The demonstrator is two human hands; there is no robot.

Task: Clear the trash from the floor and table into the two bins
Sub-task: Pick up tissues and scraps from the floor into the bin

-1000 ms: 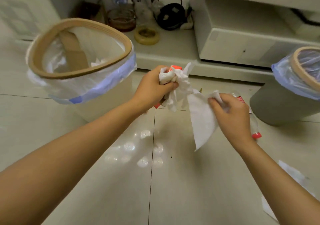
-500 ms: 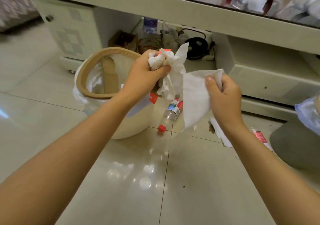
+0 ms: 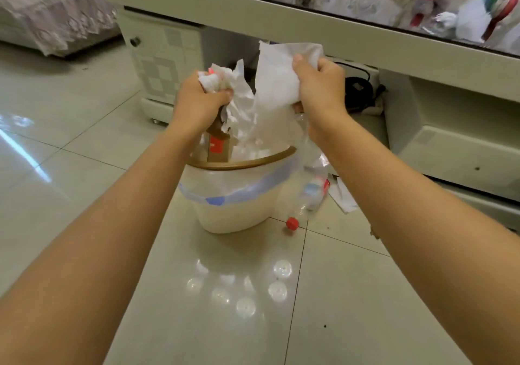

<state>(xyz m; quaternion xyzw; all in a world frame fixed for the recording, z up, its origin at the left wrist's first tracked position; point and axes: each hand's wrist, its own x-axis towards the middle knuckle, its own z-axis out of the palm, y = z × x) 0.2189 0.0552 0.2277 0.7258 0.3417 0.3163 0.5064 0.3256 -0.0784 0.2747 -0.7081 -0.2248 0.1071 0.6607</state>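
My left hand (image 3: pixel 199 101) is closed on a crumpled wad of white tissue (image 3: pixel 225 83) with a bit of red wrapper in it. My right hand (image 3: pixel 318 86) grips a flat white paper sheet (image 3: pixel 278 83). Both hands are held directly above a cream bin (image 3: pixel 233 210) with a wooden rim and a clear liner edged in blue. Inside the bin stands a brown cardboard piece with a red patch (image 3: pixel 218 145). A clear plastic bottle with a red cap (image 3: pixel 305 201) lies on the floor against the bin's right side.
White paper scraps (image 3: pixel 342 196) lie on the tiles right of the bottle. A cream table (image 3: pixel 309 24) with a glass top crosses the back, with bags and wrappers (image 3: pixel 461 13) on it. Under it sit a small cabinet (image 3: pixel 166 60) and black cables (image 3: pixel 360 89).
Both hands have risen and moved over the bin with their papers. The view has tilted up, so the second bin at the right has left the frame.
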